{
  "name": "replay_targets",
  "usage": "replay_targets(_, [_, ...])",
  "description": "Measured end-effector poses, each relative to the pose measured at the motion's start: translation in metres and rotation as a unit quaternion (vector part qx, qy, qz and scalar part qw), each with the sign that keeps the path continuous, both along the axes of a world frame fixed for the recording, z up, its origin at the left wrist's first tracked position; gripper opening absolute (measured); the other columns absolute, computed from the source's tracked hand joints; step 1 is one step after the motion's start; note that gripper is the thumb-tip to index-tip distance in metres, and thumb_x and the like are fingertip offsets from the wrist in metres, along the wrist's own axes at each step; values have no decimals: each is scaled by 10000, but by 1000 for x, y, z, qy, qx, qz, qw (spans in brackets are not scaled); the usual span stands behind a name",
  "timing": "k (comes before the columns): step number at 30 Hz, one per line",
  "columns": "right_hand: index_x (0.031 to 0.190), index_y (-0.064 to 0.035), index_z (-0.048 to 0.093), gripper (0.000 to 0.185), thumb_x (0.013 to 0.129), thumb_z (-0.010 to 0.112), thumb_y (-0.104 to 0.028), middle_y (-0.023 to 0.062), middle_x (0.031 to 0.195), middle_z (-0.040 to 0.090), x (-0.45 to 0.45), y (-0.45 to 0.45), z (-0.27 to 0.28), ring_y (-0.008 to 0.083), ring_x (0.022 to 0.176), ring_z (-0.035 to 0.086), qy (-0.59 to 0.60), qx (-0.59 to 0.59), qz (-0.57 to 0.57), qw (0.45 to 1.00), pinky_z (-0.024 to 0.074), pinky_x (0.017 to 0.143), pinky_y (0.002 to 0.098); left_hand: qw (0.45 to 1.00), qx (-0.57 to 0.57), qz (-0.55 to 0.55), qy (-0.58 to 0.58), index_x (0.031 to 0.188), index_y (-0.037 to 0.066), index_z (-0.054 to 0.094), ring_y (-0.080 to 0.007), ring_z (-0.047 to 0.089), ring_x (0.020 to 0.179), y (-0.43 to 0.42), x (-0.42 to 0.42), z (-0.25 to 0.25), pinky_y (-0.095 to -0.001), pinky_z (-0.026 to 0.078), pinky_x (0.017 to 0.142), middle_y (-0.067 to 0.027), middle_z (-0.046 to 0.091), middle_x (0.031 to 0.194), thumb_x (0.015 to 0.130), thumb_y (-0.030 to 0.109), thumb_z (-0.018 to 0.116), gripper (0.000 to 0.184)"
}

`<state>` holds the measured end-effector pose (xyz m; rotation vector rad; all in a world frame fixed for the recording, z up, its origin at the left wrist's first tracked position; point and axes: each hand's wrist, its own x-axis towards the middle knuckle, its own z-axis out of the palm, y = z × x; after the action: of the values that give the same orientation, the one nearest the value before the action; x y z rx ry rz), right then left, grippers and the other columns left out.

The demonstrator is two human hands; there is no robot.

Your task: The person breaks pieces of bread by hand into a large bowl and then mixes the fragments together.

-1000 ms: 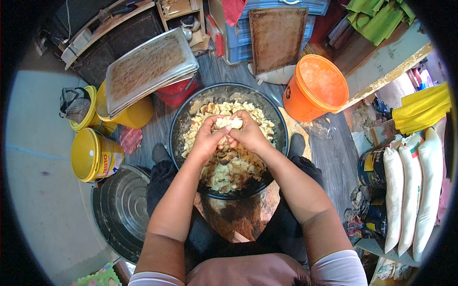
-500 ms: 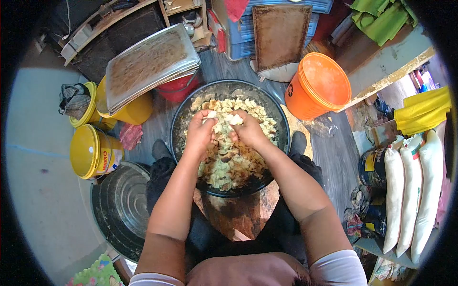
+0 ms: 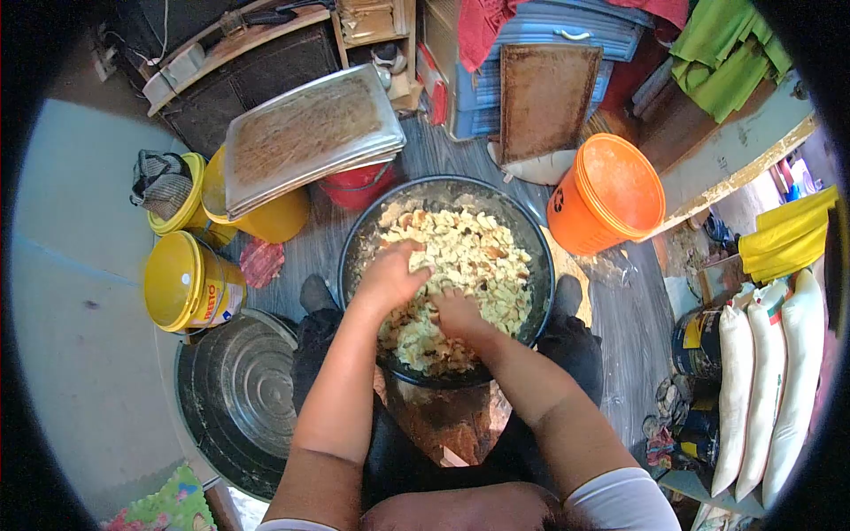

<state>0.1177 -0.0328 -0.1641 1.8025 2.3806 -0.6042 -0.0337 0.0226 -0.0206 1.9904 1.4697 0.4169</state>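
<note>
A wide black basin (image 3: 542, 265) stands between my legs, filled with torn, pale bread pieces (image 3: 478, 252), some with brown crust. My left hand (image 3: 394, 276) reaches into the left part of the heap, its thumb apart from its fingers. Lower and to the right, my right hand (image 3: 460, 315) dips into the pieces near the middle with its fingers spread. The fingertips of both hands are partly hidden by bread. I see no piece lifted clear of the heap in either hand.
Stacked baking trays (image 3: 310, 133) rest over yellow and red buckets at the left. An orange bucket (image 3: 611, 190) stands right of the basin. A lidded yellow bucket (image 3: 181, 283) and a black tub (image 3: 239, 389) are at the left; long white filled bags (image 3: 770, 380) lie right.
Both hands have lowered from above the heap into the bread. The white pieces they held up are no longer seen in them. The view has shifted slightly.
</note>
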Motion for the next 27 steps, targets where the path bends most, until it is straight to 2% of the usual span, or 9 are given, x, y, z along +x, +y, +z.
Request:
replay_targets(7, [1138,-99,526,437,771,618,-318,154,1175,501,19,-8,-49,308,1106,479,70,-88,-59,992,404,901,414,996,-61,-68,16,1121,23,527,-342,544,1016,-4,-13,6,-384,421,871,-216,573,1083,749,328,605,487])
replay_targets(11, [1260,-37,434,586,770,577,-324,208,1145,553,26,34,-39,316,1002,566,303,-155,-199,919,426,890,368,995,-75,-64,24,1114,18,534,-335,536,1037,1,-18,7,-378,418,884,-212,565,1106,742,314,611,481])
replay_targets(13, [1150,-36,464,388,809,569,-188,130,986,568,19,44,33,204,835,591,427,-184,-211,860,526,627,328,996,-50,-74,8,1167,17,499,-361,561,989,2,-18,-3,-390,433,851,-251,571,1063,741,357,627,560])
replay_targets(17, [1069,-30,475,308,804,581,-145,104,922,564,17,35,146,196,807,593,511,-128,-233,818,516,560,307,989,-71,-51,-116,1268,17,389,-228,559,966,-6,5,4,-321,437,833,-160,533,1136,790,323,649,624])
replay_targets(19, [1064,-22,474,305,805,579,-143,123,932,578,25,29,163,225,818,601,513,-113,-230,819,515,601,329,889,-195,8,-415,1259,12,391,-161,516,973,-14,25,19,-284,413,850,-89,523,1115,841,274,611,540])
replay_targets(20, [1061,-12,471,314,801,583,-146,154,934,587,29,26,162,264,828,605,473,-21,-190,860,502,643,347,866,-151,19,-476,1219,13,422,-128,500,980,-18,35,22,-261,402,849,-60,546,1073,857,226,598,455])
replay_targets(23, [1039,12,479,325,796,596,-168,224,922,600,39,11,161,356,860,601,411,100,-148,894,459,745,384,789,-228,26,-570,1171,19,453,-136,509,961,-27,51,23,-260,395,847,-61,551,1055,869,236,580,392])
replay_targets(25, [996,10,505,305,791,607,-189,221,884,608,41,7,153,361,851,603,413,109,-177,886,461,742,381,806,-230,29,-544,1151,28,457,-141,495,988,-32,59,17,-265,388,855,-61,537,1082,881,247,557,362])
replay_targets(27, [962,8,526,288,778,634,-186,185,826,617,41,9,147,272,771,628,434,165,-152,872,478,660,343,780,-246,112,-565,1144,68,455,-133,495,941,-37,67,14,-285,387,845,-31,531,1064,885,254,545,331])
